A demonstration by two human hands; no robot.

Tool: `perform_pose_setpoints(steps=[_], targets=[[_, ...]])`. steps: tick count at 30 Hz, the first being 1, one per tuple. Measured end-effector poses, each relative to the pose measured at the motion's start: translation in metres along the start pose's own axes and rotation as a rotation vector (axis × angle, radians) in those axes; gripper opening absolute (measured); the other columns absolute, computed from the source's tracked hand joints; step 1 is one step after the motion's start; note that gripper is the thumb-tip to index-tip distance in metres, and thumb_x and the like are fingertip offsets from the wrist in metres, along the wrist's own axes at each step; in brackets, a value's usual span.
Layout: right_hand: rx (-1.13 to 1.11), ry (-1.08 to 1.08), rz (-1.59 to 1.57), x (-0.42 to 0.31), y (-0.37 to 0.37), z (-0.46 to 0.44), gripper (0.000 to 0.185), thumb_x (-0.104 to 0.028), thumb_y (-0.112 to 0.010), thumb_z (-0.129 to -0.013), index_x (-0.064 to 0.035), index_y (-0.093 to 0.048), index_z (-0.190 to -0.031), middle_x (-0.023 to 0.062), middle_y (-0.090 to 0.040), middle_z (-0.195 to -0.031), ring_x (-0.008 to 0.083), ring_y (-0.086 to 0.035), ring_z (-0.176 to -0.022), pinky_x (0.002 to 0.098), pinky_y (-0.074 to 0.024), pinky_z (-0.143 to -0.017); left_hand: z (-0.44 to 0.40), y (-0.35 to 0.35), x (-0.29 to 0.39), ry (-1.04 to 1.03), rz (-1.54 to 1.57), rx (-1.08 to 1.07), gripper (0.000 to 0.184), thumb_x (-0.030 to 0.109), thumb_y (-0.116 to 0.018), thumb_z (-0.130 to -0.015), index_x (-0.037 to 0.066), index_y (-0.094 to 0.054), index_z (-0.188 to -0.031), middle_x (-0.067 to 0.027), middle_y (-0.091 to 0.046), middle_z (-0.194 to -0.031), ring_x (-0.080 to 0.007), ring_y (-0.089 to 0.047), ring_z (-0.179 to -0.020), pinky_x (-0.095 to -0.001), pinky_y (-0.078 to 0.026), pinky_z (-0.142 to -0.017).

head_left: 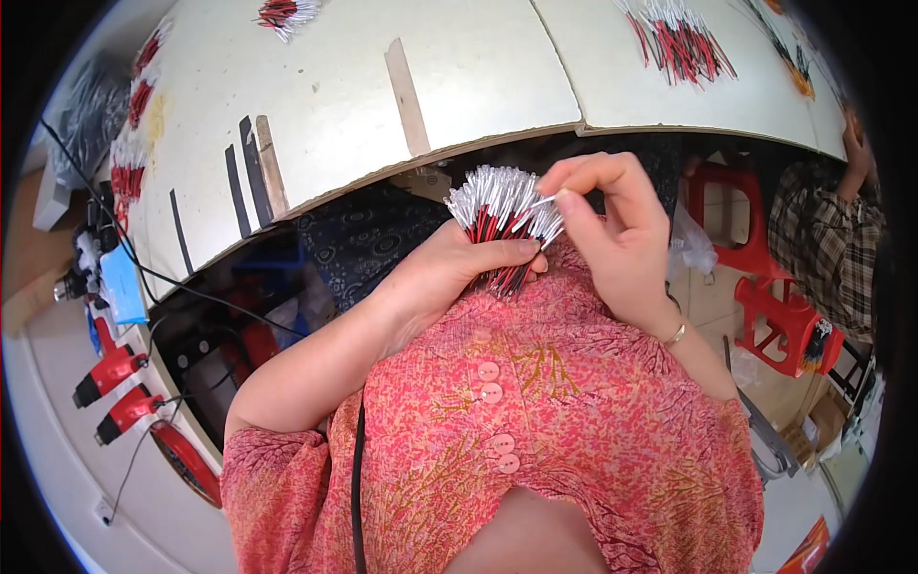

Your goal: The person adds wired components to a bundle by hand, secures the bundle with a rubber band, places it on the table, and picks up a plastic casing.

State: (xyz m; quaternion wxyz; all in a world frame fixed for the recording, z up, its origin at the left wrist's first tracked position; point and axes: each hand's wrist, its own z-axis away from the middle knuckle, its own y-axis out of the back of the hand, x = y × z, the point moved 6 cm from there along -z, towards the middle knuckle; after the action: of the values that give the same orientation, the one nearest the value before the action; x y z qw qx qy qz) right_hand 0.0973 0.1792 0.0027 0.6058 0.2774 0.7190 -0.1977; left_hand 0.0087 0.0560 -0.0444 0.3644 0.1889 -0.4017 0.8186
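A thick bundle of red and black wires [491, 226] with white sleeves and clear, bulb-like tips stands in front of my chest. My left hand [448, 260] is closed around its lower part, thumb across the front. At the bundle's upper right side, my right hand [622, 225] pinches the white end of one wire [545, 201] between thumb and forefinger. That wire's lower part runs into the bundle, and I cannot tell whether it is loose from the rest.
The white table [335, 105] edge lies just beyond my hands. Similar wire bundles [681, 43] rest on it. Red heat guns [110, 373] and a black cable [206, 304] are at left. On the right are a red stool [732, 215] and a person in plaid [824, 244].
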Motion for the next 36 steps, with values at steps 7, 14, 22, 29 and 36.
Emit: perform_pose_setpoints(steps=[7,14,22,29,36], targets=[[0.204,-0.090,-0.276,-0.026,0.052,-0.026,0.006,-0.004,-0.055,-0.096,-0.0001,-0.057,-0.100,0.0088,-0.066,-0.093,0.0118,-0.061,-0.089,0.0256,-0.0477,-0.085,0.002,0.003,-0.007,0.057,0.063,0.016,0.018,0.011,-0.067,-0.090,0.002,-0.064,-0.106,-0.0057,-0.069,-0.090,-0.0126,-0.065,-0.082,-0.0258,-0.052,-0.075],[0.171,0.075,0.207,-0.076,0.131,-0.104,0.012,-0.012,-0.062,-0.093,-0.0012,-0.064,-0.096,0.0041,-0.067,-0.087,0.0111,-0.061,-0.080,0.0246,-0.0471,-0.077,0.001,0.001,-0.002,0.051,0.039,0.048,0.017,0.009,-0.066,-0.090,0.001,-0.063,-0.104,-0.0068,-0.068,-0.088,-0.0151,-0.065,-0.081,-0.0279,-0.053,-0.075],[0.150,-0.022,0.893,-0.024,0.148,-0.171,0.014,-0.014,-0.065,-0.089,-0.0009,-0.065,-0.095,0.0018,-0.066,-0.082,0.0067,-0.057,-0.075,0.0227,-0.0450,-0.068,0.005,0.001,0.004,0.032,-0.020,0.031,0.017,0.011,-0.065,-0.090,0.003,-0.062,-0.104,-0.0059,-0.068,-0.090,-0.0147,-0.064,-0.086,-0.0286,-0.051,-0.080],[0.273,0.097,0.509,-0.058,0.117,-0.108,0.016,-0.014,-0.061,-0.094,-0.0005,-0.067,-0.099,-0.0008,-0.064,-0.081,0.0055,-0.055,-0.073,0.0207,-0.0444,-0.066,0.001,0.010,-0.002,0.025,0.094,0.045,0.018,0.009,-0.067,-0.089,0.002,-0.063,-0.105,-0.0072,-0.069,-0.091,-0.0150,-0.066,-0.084,-0.0270,-0.053,-0.079],[-0.070,-0.336,0.319,0.001,0.027,0.006,0.041,-0.014,-0.076,-0.082,0.0018,-0.060,-0.116,0.0113,-0.067,-0.103,0.0145,-0.064,-0.091,0.0266,-0.0523,-0.075,0.000,0.003,0.006,-0.011,0.021,0.002,0.024,0.015,-0.067,-0.091,0.001,-0.064,-0.110,-0.0065,-0.070,-0.094,-0.0137,-0.065,-0.088,-0.0274,-0.051,-0.080]])
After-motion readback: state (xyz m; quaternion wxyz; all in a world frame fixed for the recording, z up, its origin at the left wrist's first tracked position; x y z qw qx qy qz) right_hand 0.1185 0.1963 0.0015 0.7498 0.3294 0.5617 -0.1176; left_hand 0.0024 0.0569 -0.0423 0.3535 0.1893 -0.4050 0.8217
